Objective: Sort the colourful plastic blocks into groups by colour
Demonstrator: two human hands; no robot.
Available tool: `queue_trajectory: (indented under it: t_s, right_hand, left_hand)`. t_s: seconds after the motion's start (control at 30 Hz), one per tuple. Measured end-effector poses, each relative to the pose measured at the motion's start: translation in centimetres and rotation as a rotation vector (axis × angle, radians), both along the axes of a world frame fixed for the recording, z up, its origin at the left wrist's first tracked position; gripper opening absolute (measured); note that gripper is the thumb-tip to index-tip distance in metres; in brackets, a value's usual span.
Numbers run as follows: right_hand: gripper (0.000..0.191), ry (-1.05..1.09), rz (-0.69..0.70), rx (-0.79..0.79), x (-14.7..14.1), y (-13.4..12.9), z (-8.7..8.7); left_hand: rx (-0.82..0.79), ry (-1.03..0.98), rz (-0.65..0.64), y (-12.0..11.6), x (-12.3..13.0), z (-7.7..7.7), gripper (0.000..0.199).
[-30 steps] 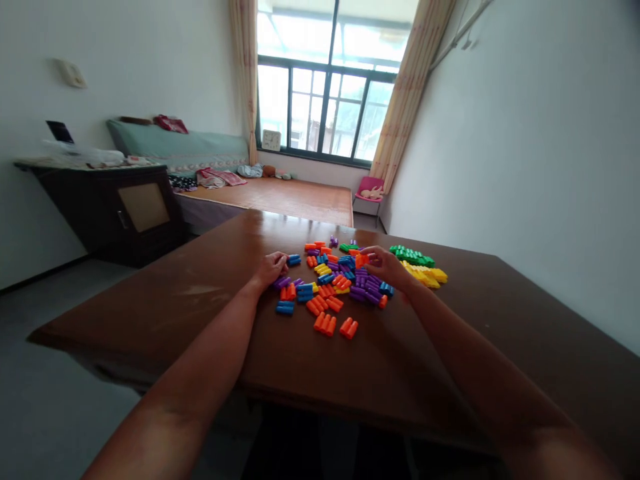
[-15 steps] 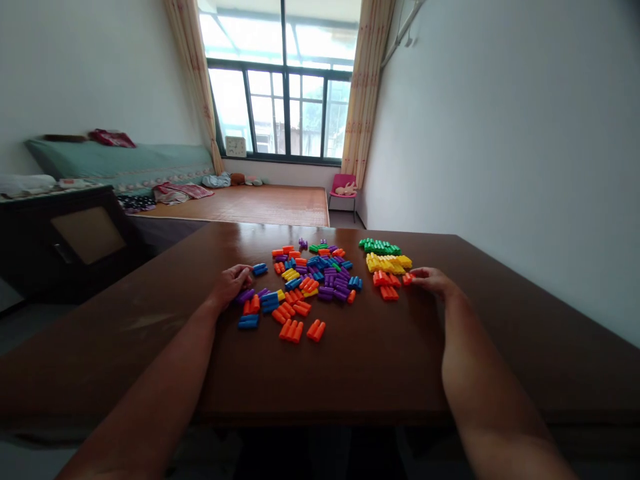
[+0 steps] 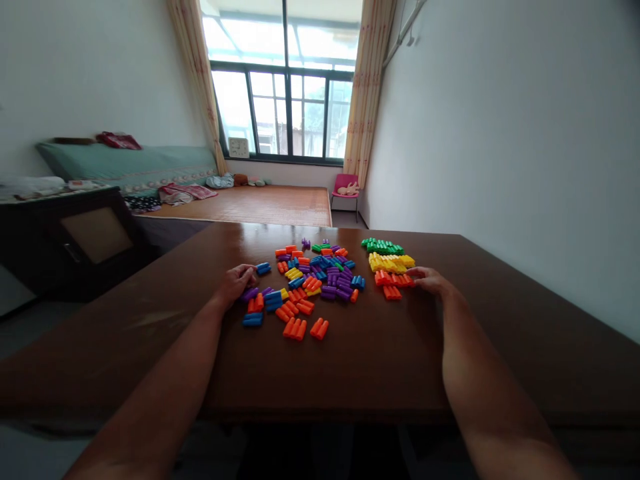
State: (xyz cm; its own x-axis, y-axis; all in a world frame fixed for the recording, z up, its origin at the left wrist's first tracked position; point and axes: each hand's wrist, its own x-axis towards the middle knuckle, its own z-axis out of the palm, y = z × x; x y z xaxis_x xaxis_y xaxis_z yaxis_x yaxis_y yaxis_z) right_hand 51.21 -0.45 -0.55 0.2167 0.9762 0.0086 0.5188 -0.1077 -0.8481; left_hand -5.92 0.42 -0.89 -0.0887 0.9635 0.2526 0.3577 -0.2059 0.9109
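Note:
My right hand (image 3: pixel 427 279) pinches the right end of a row of orange plastic blocks (image 3: pixel 393 279), with its fingertips on the endmost block. Behind that row lie a yellow group (image 3: pixel 390 262) and a green group (image 3: pixel 383 246); a smaller orange block (image 3: pixel 392 293) is in front. My left hand (image 3: pixel 237 283) rests on the table with its fingers curled together, and I see nothing in them. Close to it are a blue block (image 3: pixel 263 268) and a purple block (image 3: pixel 249 294). A mixed pile of ribbed blocks (image 3: pixel 330 279) spreads between my hands.
The blocks lie on a dark brown, shiny table (image 3: pixel 370 360). Two orange blocks, one of them this block (image 3: pixel 319 328), sit at the pile's front. Beyond the table are a bed (image 3: pixel 280 202), a dark cabinet (image 3: pixel 95 233) and a pink chair (image 3: pixel 345 183).
My right hand has moved slightly left, bringing the orange block against the end of the orange row, where a gap showed before. My left hand has stayed in place.

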Motion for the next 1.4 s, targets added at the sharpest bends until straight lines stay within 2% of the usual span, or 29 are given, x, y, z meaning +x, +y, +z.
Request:
queue_trajectory:
  t_s: [0.13, 0.23, 0.33, 0.5, 0.57, 0.63, 0.77, 0.9, 1.03, 1.13, 1.27, 1.4]
  right_hand:
    - [0.030, -0.109, -0.185, 0.257, -0.3, 0.7, -0.2]
    - [0.032, -0.219, -0.231, 0.427, -2.7, 1.0, 0.4]
    - [0.032, -0.333, -0.082, 0.507, -7.9, 0.9, 1.5]
    - [0.027, -0.534, 0.464, 0.512, -19.2, 1.7, 3.0]
    - [0.026, -0.635, 0.585, 0.498, -23.1, 3.0, 3.4]
    - [0.026, -0.696, 0.604, 0.482, -26.3, 5.0, 3.9]
    - [0.033, -0.755, 0.516, 0.397, -31.4, 9.5, 4.4]
    - [0.044, -0.838, 0.527, 0.331, -35.3, 12.9, 3.8]
    - [0.046, -0.886, 0.583, 0.251, -37.3, 14.9, 2.8]
    - [0.039, -0.890, 0.581, 0.200, -37.2, 15.8, 2.7]
    - [0.034, -0.810, 0.535, 0.223, -34.8, 15.8, 3.7]
    - [0.046, -0.395, 0.577, 0.281, -30.2, 13.3, 5.2]
  left_hand:
    - [0.005, 0.034, -0.011, 0.0, 0.0, -0.2, 0.046]
    - [0.018, 0.052, -0.016, 0.4, -0.1, -0.7, 0.044]
    - [0.030, 0.072, -0.020, 0.5, 0.0, -0.9, 0.040]
    - [0.018, 0.157, 0.017, 0.5, 0.3, -0.7, 0.032]
    - [0.023, 0.194, 0.027, 0.5, 0.3, -0.8, 0.029]
    - [0.032, 0.224, 0.034, 0.5, 0.3, -0.9, 0.028]
    - [0.028, 0.249, 0.048, 0.3, 0.3, -0.9, 0.025]
    - [0.017, 0.247, 0.065, 0.0, 0.5, -0.6, 0.023]
    - [-0.004, 0.247, 0.084, 0.1, 0.6, -0.7, 0.024]
    - [-0.010, 0.251, 0.094, 0.1, 0.6, -0.8, 0.024]
    - [-0.011, 0.246, 0.086, 0.1, 0.6, -0.7, 0.025]
    - [-0.004, 0.212, 0.061, 0.4, 0.3, -0.8, 0.025]
